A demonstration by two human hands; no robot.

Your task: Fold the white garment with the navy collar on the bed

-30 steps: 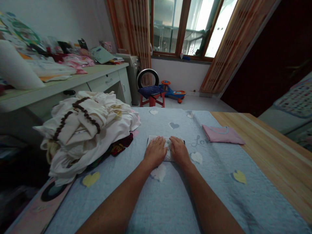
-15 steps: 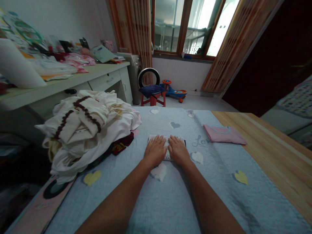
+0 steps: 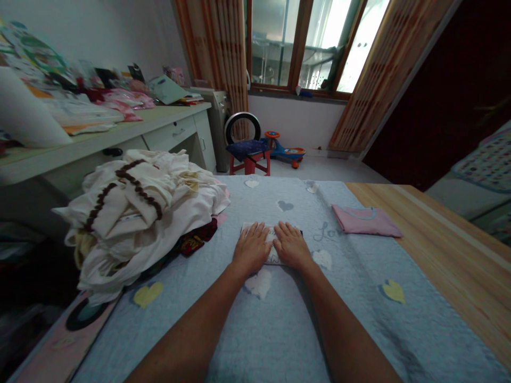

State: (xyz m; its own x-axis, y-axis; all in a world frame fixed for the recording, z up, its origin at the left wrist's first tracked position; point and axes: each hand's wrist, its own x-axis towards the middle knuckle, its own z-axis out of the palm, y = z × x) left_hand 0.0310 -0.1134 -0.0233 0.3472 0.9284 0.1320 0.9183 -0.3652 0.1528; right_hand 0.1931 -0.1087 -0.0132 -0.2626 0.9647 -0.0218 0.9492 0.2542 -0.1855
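Note:
A small folded white cloth with dark lettering (image 3: 273, 258) lies on the light blue cover (image 3: 275, 330), in front of me. My left hand (image 3: 251, 247) rests flat on its left part, fingers stretched forward. On its right part lies my right hand (image 3: 291, 246), palm down with the fingers extended. The two hands are close side by side and hide much of the cloth. A dark edge shows at its right corner. To the right sits a folded pink garment with a blue neckline (image 3: 367, 221), apart from both hands.
A heap of white and cream clothes (image 3: 139, 207) stands at the left, with dark red fabric (image 3: 197, 238) beneath it. Bare wood (image 3: 439, 234) shows at the right. Beyond are a cluttered desk (image 3: 167, 119), a red stool (image 3: 249, 164) and a toy car (image 3: 287, 151).
The camera view has shifted very slightly. Both hands remain flat on the folded cloth, with barely any movement.

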